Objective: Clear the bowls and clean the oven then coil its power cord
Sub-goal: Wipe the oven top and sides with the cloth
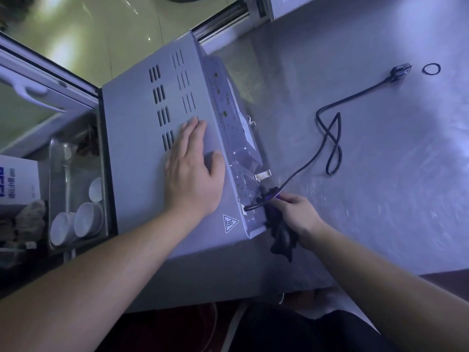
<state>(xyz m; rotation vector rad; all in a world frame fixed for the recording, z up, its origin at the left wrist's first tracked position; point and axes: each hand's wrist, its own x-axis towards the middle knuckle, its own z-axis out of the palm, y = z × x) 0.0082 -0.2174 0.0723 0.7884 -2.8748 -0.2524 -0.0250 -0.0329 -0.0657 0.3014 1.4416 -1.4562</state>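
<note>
A grey oven (142, 128) stands on the steel counter (380, 174), its vented top facing me and its door (38, 80) open at the left. My left hand (193, 171) lies flat on the oven's top. My right hand (297, 217) grips a dark cloth (280, 237) against the oven's rear lower corner, where the black power cord (332, 141) leaves the casing. The cord runs loosely across the counter in a loop to its plug (399, 71). Three white bowls (83, 219) sit in a clear tray (58, 158) left of the oven.
A black rubber band (431, 69) lies on the counter beside the plug. A white box with blue print (17, 181) stands at the far left. The counter's front edge runs just below the oven and my arms.
</note>
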